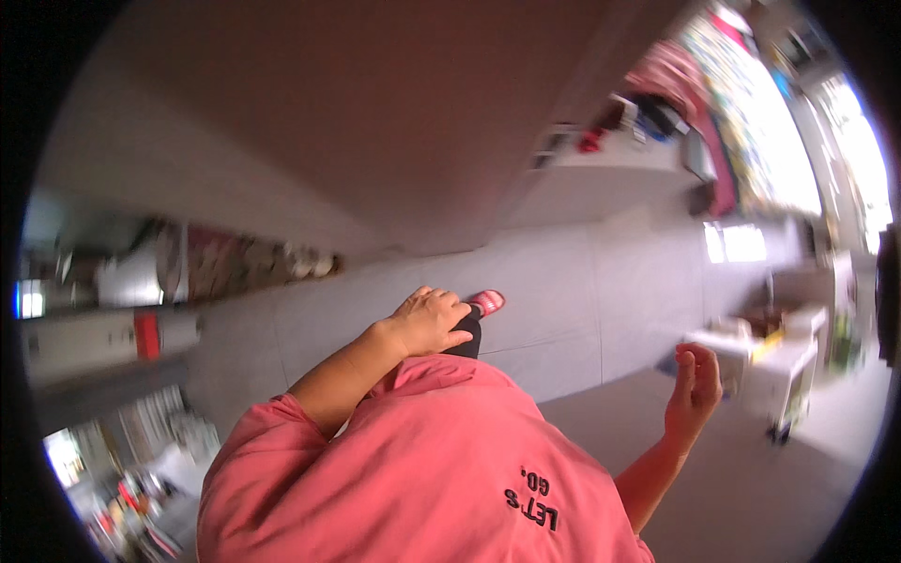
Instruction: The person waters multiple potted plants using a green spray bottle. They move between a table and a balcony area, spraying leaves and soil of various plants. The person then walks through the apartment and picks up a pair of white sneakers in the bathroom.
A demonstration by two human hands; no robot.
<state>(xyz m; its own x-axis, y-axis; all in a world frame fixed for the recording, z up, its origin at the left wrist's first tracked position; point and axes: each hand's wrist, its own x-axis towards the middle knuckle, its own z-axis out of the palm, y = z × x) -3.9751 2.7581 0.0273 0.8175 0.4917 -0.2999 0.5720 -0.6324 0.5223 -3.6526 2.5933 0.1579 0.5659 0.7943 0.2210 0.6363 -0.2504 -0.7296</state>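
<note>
My left hand [427,322] hangs in front of the hem of my pink shirt [422,450], next to my dark-clad leg. Its fingers reach forward, loosely bent, with nothing held. Out to the right, my right hand [696,383] is raised away from my body, its fingers loosely curled and no object visible in it. Below the left hand, a red-and-white slipper [487,301] on my foot shows on the grey tiled floor [544,281]. Neither hand touches any furniture.
A tall brownish panel [375,103] fills the upper middle. Shoes [314,264] stand on a low shelf at the left. Upper right is a bed with a patterned cover [751,113], beside a white surface with small items. A white wheeled table [784,371] stands at the right.
</note>
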